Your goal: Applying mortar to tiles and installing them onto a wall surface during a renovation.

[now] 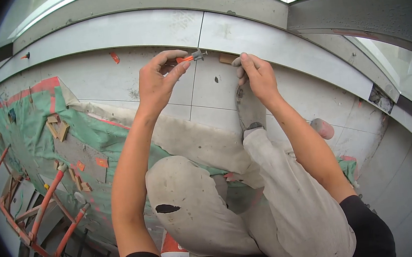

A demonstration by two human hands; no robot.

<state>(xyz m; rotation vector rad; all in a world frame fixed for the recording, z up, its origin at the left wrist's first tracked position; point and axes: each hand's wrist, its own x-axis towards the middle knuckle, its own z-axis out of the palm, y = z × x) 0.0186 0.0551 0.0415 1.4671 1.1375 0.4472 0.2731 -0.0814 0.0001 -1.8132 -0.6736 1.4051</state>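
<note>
My left hand point(155, 86) pinches an orange and grey tile leveler point(192, 57) between thumb and fingers. Its thin metal pin points right, beside the joint between two pale upright tiles point(245, 30). To the right, my right hand point(260, 78) is closed, thumb and fingers pressed together; whatever they hold, if anything, is hidden. Just left of those fingertips a small wooden block point(227, 58) sits against the base of the tiles. Another orange and dark leveler point(26, 56) sticks out of the tile band at the far left.
Green sheeting point(25, 122) and pale cloth point(192, 140) cover much of the floor. Wood offcuts point(58, 128) lie on the left, near a red metal frame point(47, 215). A reddish cylinder point(322, 128) is beside my right forearm. Dark metal framing point(357, 17) edges the upper right.
</note>
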